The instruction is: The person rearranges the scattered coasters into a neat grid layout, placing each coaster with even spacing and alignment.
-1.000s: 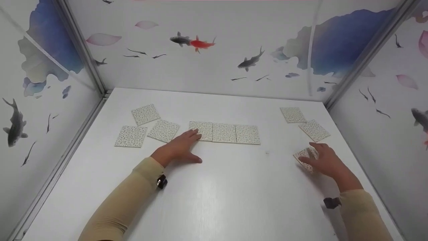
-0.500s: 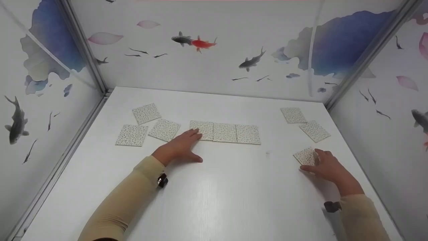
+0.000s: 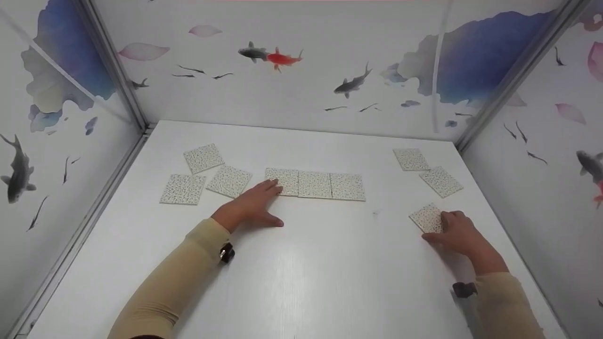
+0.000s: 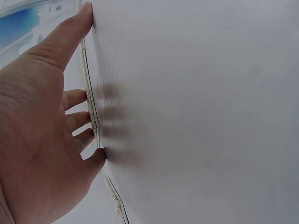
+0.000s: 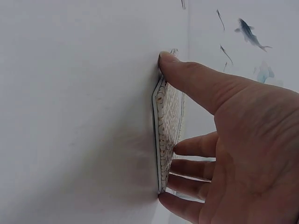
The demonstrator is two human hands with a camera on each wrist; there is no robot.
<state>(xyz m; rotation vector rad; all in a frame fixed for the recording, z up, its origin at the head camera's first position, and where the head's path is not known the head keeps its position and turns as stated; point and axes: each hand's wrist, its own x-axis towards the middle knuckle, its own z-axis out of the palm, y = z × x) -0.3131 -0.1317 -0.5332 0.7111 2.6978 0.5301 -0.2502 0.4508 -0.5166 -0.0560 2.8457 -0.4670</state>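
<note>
Three speckled square tiles stand edge to edge in a row mid-table in the head view: a left tile [image 3: 289,182], a middle tile [image 3: 314,184] and a right tile [image 3: 347,187]. My left hand [image 3: 252,202] rests its fingertips on the left tile, thumb spread out on the table. At the right, my right hand [image 3: 464,235] grips a loose speckled tile [image 3: 426,216] lying turned on the table. In the right wrist view the thumb [image 5: 182,72] touches one edge of that tile, and the fingers reach its far side and surface.
Left of the row lie three more tiles, including a near one [image 3: 182,189] and a back one [image 3: 203,158]. Two others sit at the back right, one flat tile [image 3: 411,159] and one turned tile [image 3: 441,181]. Printed walls enclose the white table [image 3: 301,278].
My right hand has come down from over the loose tile to its right side, thumb and fingers now at its edges. The left hand has stayed on the row.
</note>
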